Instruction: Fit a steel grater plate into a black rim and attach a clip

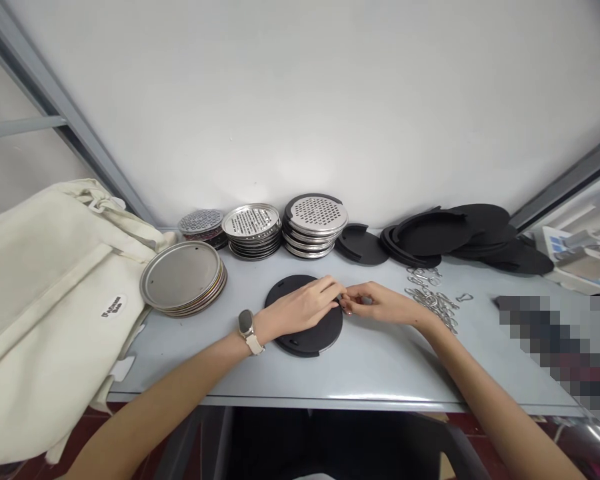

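Disc, round and matte black [327,339], lies at the centre of the frame on a pale grey tabletop [380,380]. The left hand [311,305] (a pale-strapped wristwatch [247,324] behind it) spans the disc; its fingertips meet those of the right hand [383,303] at the disc's right edge, whether clamped on anything one cannot tell. Right of centre: loose silvery metal clips [433,301]. Left of centre: stacked round grey metal plates [183,277]. Beyond, upper middle: stacked round perforated silver metal plates [253,221].

2 grips [305,307], 3 grater stks [253,230]
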`<action>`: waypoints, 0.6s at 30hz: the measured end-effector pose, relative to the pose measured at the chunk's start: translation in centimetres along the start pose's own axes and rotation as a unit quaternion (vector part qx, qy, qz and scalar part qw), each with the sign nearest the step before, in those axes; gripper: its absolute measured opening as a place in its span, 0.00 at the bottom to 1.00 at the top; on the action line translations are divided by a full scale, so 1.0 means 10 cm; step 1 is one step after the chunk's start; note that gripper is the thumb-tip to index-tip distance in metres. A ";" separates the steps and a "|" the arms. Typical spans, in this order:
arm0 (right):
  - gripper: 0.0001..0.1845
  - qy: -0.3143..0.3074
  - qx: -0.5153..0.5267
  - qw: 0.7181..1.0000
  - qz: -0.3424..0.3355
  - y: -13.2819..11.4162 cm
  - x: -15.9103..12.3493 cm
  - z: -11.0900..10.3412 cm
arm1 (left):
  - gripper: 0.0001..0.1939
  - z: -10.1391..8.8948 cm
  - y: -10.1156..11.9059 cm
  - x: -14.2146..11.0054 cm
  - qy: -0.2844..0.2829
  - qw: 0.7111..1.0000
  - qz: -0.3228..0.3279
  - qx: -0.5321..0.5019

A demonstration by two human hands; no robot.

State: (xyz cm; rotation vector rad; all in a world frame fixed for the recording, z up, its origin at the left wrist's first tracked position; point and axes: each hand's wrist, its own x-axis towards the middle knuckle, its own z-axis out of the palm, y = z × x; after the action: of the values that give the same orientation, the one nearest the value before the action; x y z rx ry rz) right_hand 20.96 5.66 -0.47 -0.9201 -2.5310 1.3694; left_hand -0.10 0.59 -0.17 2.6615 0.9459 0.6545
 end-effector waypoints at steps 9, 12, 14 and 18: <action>0.14 -0.002 0.009 1.000 -0.005 0.02 0.00 0.01 | 0.09 0.00 0.01 0.00 0.011 1.000 0.005 0.025; 0.13 0.001 0.002 1.000 -0.006 0.02 0.00 0.01 | 0.08 0.00 0.00 0.00 0.015 0.999 0.006 0.034; 0.12 0.003 0.000 1.000 -0.004 0.02 0.00 0.01 | 0.08 0.00 0.00 0.00 0.015 0.999 0.007 0.040; 0.11 0.008 -0.006 1.000 -0.005 0.04 0.00 0.01 | 0.08 0.01 -0.01 0.00 0.016 0.999 0.010 0.047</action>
State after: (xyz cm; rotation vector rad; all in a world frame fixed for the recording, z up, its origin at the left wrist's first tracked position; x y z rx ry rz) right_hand 21.07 5.72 -0.85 -0.9147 -2.5316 1.3407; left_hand -0.06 0.66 -0.25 2.7538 0.9828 0.6739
